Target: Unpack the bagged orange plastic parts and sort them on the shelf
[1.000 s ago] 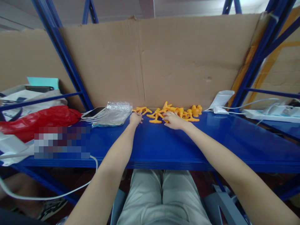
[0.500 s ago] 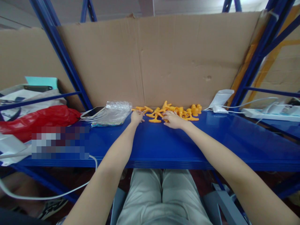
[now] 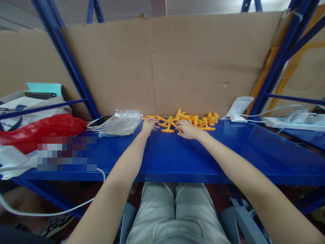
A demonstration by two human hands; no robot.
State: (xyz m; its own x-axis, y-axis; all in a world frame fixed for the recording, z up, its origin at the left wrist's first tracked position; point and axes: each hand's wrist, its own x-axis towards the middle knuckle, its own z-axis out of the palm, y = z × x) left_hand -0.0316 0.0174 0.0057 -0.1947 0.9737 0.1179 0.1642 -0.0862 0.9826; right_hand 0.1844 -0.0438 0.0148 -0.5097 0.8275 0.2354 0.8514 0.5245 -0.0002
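A heap of several orange plastic parts [image 3: 196, 121], some branched and some stubby, lies at the back of a blue metal shelf [image 3: 177, 156] against a cardboard sheet. My left hand [image 3: 148, 124] rests at the left end of the heap, fingers stretched over a branched orange piece [image 3: 155, 118]. My right hand [image 3: 187, 129] lies flat on the shelf with its fingers spread, touching the orange pieces in the middle of the heap. Neither hand grips anything that I can see.
A clear plastic bag [image 3: 123, 122] and a phone [image 3: 99, 121] with white cables lie left of the heap. A red bag [image 3: 40, 130] sits further left. A white pouch [image 3: 238, 107] and a power strip [image 3: 291, 124] are at the right. Blue rack posts stand on both sides.
My left hand has slid slightly right and forward over the branched orange piece, its fingers opening out. My right hand has hardly moved.
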